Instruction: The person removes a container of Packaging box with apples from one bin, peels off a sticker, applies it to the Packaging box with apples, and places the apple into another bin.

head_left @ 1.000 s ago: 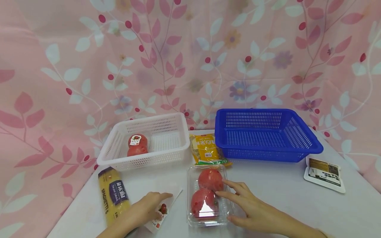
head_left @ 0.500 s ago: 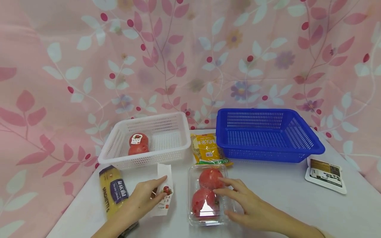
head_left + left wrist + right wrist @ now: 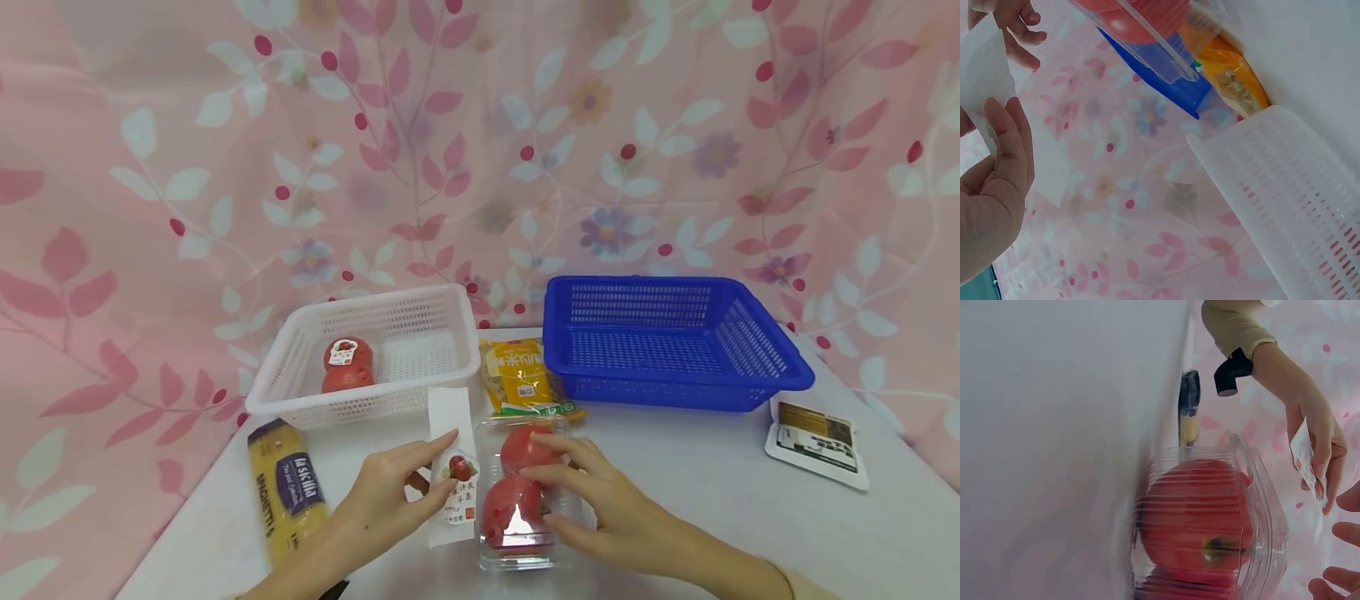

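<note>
My left hand point(image 3: 401, 492) pinches a white paper strip bearing a printed apple label point(image 3: 457, 471), just left of the box. In the left wrist view the strip's pale back point(image 3: 988, 78) faces the camera, between thumb and fingers. A clear plastic box point(image 3: 487, 550) lies on the table with two red apples point(image 3: 517, 512) inside. Over the box's right side hovers my right hand point(image 3: 607, 508), fingers spread and loosely bent, holding nothing. The right wrist view shows its fingertips point(image 3: 1347, 534) apart from the box and an apple point(image 3: 1194, 519) with its stem through the ridged wall.
A white basket point(image 3: 420, 392) at the back left holds another pack of apples point(image 3: 348, 375) with a label on it. Behind the box lie a yellow food bag point(image 3: 521, 375) and a blue basket point(image 3: 660, 387). Spaghetti point(image 3: 288, 492) lies left; a white-edged packet point(image 3: 817, 442) lies right.
My left hand has lifted the label strip, turned it upright and carried it right to the box's edge. My right hand has shifted slightly left over the box.
</note>
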Demonstrator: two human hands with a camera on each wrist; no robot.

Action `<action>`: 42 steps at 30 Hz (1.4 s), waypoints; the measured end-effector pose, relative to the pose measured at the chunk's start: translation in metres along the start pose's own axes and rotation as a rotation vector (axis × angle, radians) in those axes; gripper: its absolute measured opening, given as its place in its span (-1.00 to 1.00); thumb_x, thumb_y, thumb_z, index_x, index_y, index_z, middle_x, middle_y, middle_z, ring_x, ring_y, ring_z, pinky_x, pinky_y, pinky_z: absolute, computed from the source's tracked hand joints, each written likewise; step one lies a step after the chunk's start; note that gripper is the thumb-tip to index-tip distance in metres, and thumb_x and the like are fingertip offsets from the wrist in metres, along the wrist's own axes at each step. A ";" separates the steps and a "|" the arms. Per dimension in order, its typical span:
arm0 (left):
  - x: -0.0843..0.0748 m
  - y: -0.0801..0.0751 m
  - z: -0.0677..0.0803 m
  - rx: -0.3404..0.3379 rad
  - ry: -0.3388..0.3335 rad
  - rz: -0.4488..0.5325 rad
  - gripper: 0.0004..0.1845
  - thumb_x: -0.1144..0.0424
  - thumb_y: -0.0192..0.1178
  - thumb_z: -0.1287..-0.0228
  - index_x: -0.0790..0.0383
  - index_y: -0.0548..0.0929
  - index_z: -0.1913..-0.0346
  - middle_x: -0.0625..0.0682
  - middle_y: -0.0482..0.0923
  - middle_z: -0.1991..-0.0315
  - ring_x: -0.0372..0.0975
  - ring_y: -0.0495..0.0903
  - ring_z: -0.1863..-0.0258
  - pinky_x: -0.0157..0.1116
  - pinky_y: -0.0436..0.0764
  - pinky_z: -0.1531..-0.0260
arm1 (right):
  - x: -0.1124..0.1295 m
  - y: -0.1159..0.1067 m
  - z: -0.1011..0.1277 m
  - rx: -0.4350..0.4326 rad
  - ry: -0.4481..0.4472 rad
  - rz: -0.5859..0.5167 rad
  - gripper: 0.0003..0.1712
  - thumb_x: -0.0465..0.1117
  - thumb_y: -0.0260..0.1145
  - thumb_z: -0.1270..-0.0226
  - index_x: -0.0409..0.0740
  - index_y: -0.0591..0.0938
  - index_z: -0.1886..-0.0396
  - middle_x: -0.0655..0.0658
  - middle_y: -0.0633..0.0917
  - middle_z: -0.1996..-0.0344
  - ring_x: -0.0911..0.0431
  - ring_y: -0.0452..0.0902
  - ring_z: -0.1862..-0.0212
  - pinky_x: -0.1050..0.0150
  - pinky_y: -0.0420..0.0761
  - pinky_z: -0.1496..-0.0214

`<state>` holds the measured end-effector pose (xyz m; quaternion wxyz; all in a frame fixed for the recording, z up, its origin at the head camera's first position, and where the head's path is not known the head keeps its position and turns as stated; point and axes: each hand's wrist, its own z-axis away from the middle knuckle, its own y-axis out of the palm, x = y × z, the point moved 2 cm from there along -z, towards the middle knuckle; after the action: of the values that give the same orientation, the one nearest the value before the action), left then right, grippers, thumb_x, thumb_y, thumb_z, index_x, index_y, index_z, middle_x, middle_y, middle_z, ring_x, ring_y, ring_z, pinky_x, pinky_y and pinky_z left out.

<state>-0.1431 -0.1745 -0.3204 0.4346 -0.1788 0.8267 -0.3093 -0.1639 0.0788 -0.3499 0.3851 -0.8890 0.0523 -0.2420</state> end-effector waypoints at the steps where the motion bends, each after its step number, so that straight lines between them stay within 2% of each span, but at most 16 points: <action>1: -0.002 0.000 -0.001 -0.001 0.004 0.006 -0.46 0.41 0.34 0.01 0.30 0.52 -0.13 -0.09 0.62 0.30 -0.41 0.53 0.50 -0.45 0.58 0.50 | 0.002 0.000 -0.003 -0.007 -0.011 -0.008 -0.46 -0.18 0.33 -0.16 0.05 0.46 -0.17 -0.09 0.31 -0.24 0.01 0.18 -0.26 0.06 0.51 -0.01; 4: -0.008 0.002 -0.005 -0.006 0.063 0.030 -0.42 0.42 0.36 0.03 0.31 0.49 -0.15 -0.06 0.63 0.26 -0.40 0.55 0.49 -0.45 0.58 0.49 | 0.006 0.000 -0.011 -0.045 -0.058 -0.025 -0.47 -0.17 0.30 -0.19 0.02 0.45 -0.18 -0.12 0.29 -0.26 0.01 0.20 -0.24 0.10 0.52 0.00; 7: -0.013 0.004 -0.010 -0.020 0.154 0.052 -0.39 0.46 0.36 0.05 0.33 0.47 -0.17 -0.02 0.62 0.23 -0.39 0.56 0.45 -0.47 0.57 0.48 | 0.010 -0.001 -0.020 -0.086 -0.088 -0.030 -0.47 -0.19 0.30 -0.18 -0.01 0.45 -0.18 -0.15 0.29 -0.26 0.05 0.28 -0.17 0.16 0.51 -0.02; 13: -0.022 0.011 -0.014 -0.044 0.336 0.106 -0.36 0.55 0.33 0.09 0.39 0.45 -0.17 0.03 0.60 0.23 -0.33 0.59 0.42 -0.52 0.55 0.47 | 0.010 -0.003 -0.031 -0.119 -0.032 -0.048 -0.47 -0.26 0.33 -0.13 -0.04 0.47 -0.14 -0.11 0.33 -0.20 0.03 0.30 -0.15 0.15 0.47 -0.07; 16: -0.025 0.013 -0.015 -0.049 0.391 0.117 -0.35 0.56 0.32 0.10 0.41 0.43 -0.18 0.06 0.59 0.22 -0.33 0.60 0.45 -0.53 0.55 0.45 | 0.010 -0.003 -0.034 -0.130 -0.031 -0.064 -0.48 -0.31 0.34 -0.07 -0.03 0.50 -0.10 -0.10 0.36 -0.17 0.02 0.33 -0.13 0.15 0.50 -0.04; 18: -0.026 0.014 -0.016 -0.051 0.400 0.115 -0.34 0.55 0.33 0.10 0.40 0.42 -0.18 0.06 0.59 0.21 -0.32 0.60 0.42 -0.52 0.56 0.43 | 0.010 -0.003 -0.035 -0.140 -0.034 -0.072 -0.49 -0.33 0.34 -0.05 -0.02 0.51 -0.07 -0.09 0.38 -0.15 0.03 0.35 -0.11 0.18 0.51 -0.02; 22: -0.027 0.015 -0.016 -0.038 0.394 0.137 -0.34 0.53 0.34 0.09 0.39 0.42 -0.19 0.06 0.59 0.18 -0.27 0.59 0.31 -0.50 0.57 0.41 | 0.011 -0.003 -0.038 -0.197 -0.097 -0.080 -0.55 -0.34 0.33 -0.05 -0.07 0.54 0.00 -0.13 0.41 -0.11 0.04 0.41 -0.02 0.24 0.53 0.05; 25: -0.028 0.017 -0.016 -0.008 0.393 0.174 -0.33 0.52 0.33 0.07 0.37 0.40 -0.21 0.05 0.58 0.16 -0.27 0.58 0.27 -0.50 0.57 0.42 | 0.012 -0.004 -0.041 -0.248 -0.149 -0.087 -0.68 -0.30 0.31 -0.11 -0.09 0.56 0.08 -0.16 0.44 -0.07 0.05 0.46 0.05 0.28 0.54 0.09; 29: -0.028 0.019 -0.014 0.026 0.408 0.192 -0.36 0.48 0.30 0.01 0.37 0.39 -0.22 0.04 0.57 0.15 -0.29 0.57 0.22 -0.52 0.56 0.41 | 0.012 -0.004 -0.042 -0.278 -0.159 -0.095 -0.83 -0.22 0.29 -0.19 -0.05 0.58 0.20 -0.17 0.47 -0.04 0.04 0.46 0.05 0.31 0.53 0.09; 31: -0.028 0.019 -0.013 0.037 0.412 0.193 -0.39 0.45 0.29 -0.03 0.37 0.39 -0.22 0.04 0.57 0.12 -0.30 0.57 0.20 -0.52 0.56 0.40 | 0.012 -0.004 -0.042 -0.278 -0.154 -0.096 -0.83 -0.26 0.33 -0.14 -0.03 0.58 0.26 -0.17 0.48 -0.04 0.04 0.45 0.06 0.32 0.52 0.10; 36: -0.025 0.018 -0.011 0.069 0.423 0.181 -0.43 0.37 0.25 -0.11 0.37 0.38 -0.22 0.05 0.56 0.08 -0.30 0.57 0.17 -0.51 0.56 0.36 | 0.012 -0.003 -0.041 -0.270 -0.152 -0.091 -0.70 -0.41 0.38 0.06 0.01 0.59 0.32 -0.15 0.49 -0.03 0.04 0.42 0.03 0.30 0.51 0.07; 42: -0.020 0.018 -0.009 0.103 0.437 0.151 -0.41 0.32 0.25 -0.11 0.36 0.37 -0.23 0.05 0.55 0.03 -0.31 0.54 0.15 -0.52 0.54 0.34 | 0.011 -0.001 -0.039 -0.267 -0.194 -0.080 -0.76 -0.37 0.33 0.00 0.03 0.58 0.34 -0.16 0.49 -0.01 -0.01 0.36 -0.05 0.23 0.46 -0.02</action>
<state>-0.1397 -0.1466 -0.3157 0.2758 -0.0230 0.8952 -0.3492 -0.1726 0.0507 -0.3219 0.2568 -0.9529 0.0111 -0.1609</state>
